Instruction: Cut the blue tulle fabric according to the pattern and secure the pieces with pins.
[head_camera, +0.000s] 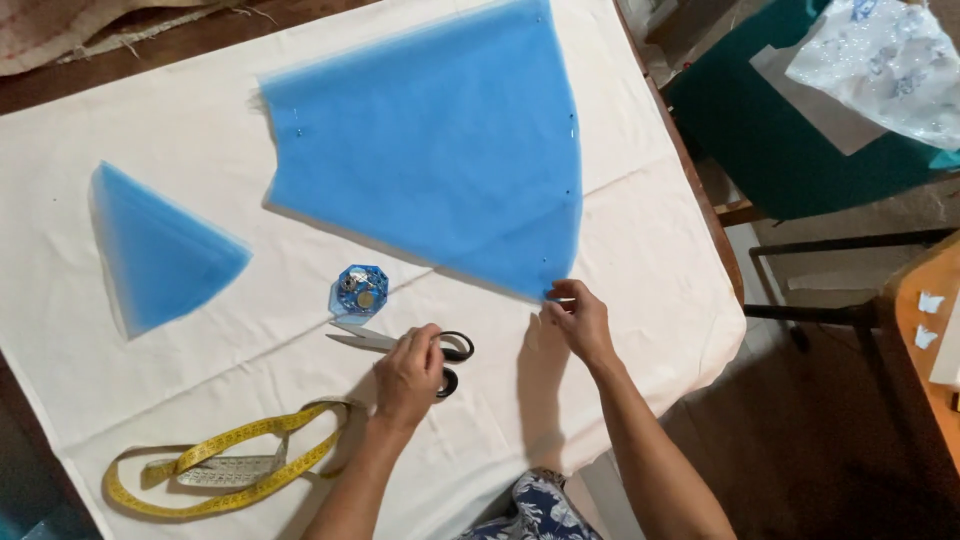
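Two pieces of blue fabric lie on the cream-covered surface (620, 230): the large blue piece (430, 150) in the middle, a small blue triangle (155, 250) well apart at its left. My right hand (577, 318) has its fingers pinching the large piece's lower corner. My left hand (410, 375) rests on the black-handled scissors (400, 345), fingers curled over the handles. A blue pin box (359, 289) sits just beside the blades, and a yellow tape measure (220, 465) lies near my left forearm
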